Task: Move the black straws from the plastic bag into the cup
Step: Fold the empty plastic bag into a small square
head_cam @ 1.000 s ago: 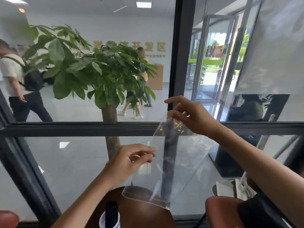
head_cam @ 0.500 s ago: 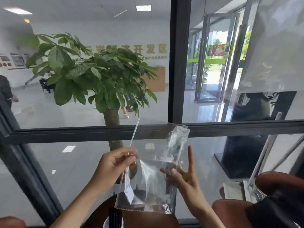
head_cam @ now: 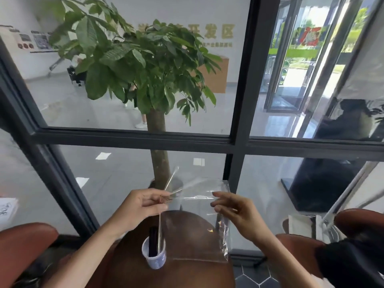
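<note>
A clear plastic bag hangs in front of me above a small round brown table. My left hand pinches the bag's upper left corner. My right hand touches the bag's upper right edge with its fingers spread; whether it grips is unclear. I see no straws inside the bag. A small translucent cup stands on the table below my left hand, with a bundle of black straws upright in it.
A glass wall with dark frames stands just behind the table, a potted tree beyond it. Brown chairs sit at the left and right. A black cloth lies at the lower right.
The view has tilted down, so the cup and table show fully. The bag now hangs lower, spread flat between both hands; my right hand moved from its side to its top right edge.
</note>
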